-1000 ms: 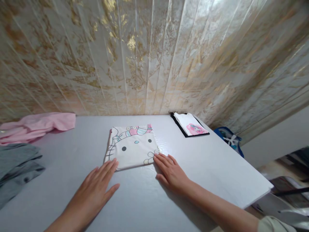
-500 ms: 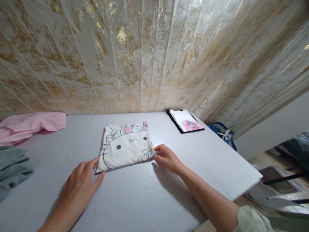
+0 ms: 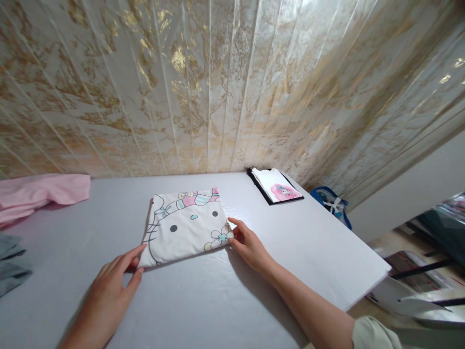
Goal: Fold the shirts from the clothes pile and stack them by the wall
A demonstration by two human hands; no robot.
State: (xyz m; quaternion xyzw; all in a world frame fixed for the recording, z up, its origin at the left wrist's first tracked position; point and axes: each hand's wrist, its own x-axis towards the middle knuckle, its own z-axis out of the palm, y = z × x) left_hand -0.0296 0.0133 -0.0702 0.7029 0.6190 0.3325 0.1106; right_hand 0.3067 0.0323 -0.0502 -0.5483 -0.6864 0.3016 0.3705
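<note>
A folded white cloth [image 3: 189, 232] with a large cartoon cat face, flowers and pink and blue stripes lies on the white table [image 3: 189, 310]. At its near left corner, the fingers and thumb of my left hand [image 3: 112, 283] close around the edge. My right hand [image 3: 252, 247] pinches the near right corner beside the printed flower, thumb below and index finger on the side. What is under the cloth's folds is hidden.
Folded white clothing with a pink print [image 3: 281, 186] rests on a black folded piece [image 3: 259, 186] at the back right. Pink fabric [image 3: 47, 194] and grey fabric [image 3: 12, 266] lie at left. A blue-edged bag [image 3: 332, 206] stands beyond the right edge, and a patterned curtain [image 3: 181, 97] behind.
My left hand has closed in on the near left corner of the cloth. My right hand keeps its hold at the right corner. The view has shifted slightly.
</note>
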